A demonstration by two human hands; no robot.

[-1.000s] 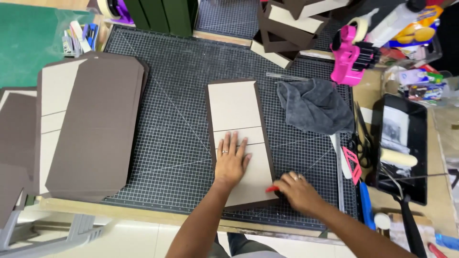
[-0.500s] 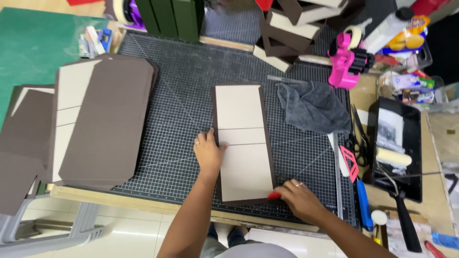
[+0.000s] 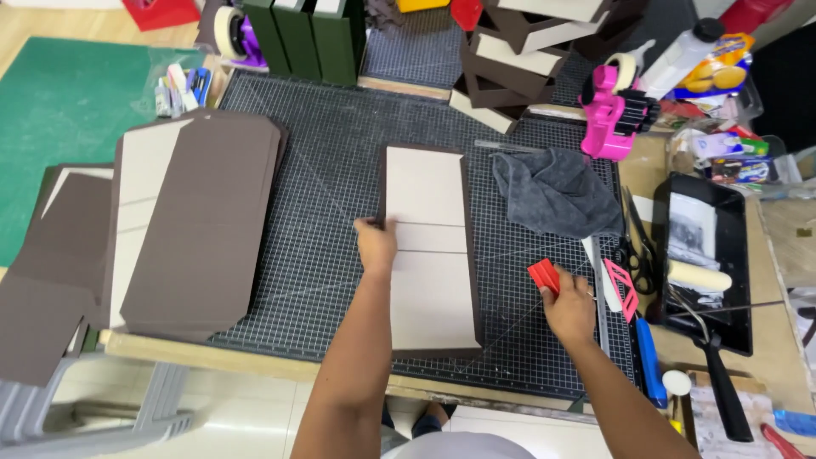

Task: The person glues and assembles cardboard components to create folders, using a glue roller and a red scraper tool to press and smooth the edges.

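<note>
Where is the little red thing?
In the head view, the red scraper is in the right hand, between the beige board and black tray.

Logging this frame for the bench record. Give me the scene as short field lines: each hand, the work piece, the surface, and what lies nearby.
left hand: fingers on the left edge of the beige board panel
right hand: grip on a small red scraper, held off the panel to its right
work piece: beige boards lying on a brown sheet, flat
surface: dark gridded cutting mat
left of the panel: stack of brown sheets
right of the panel: grey cloth, pink tape dispenser, black tray
</note>
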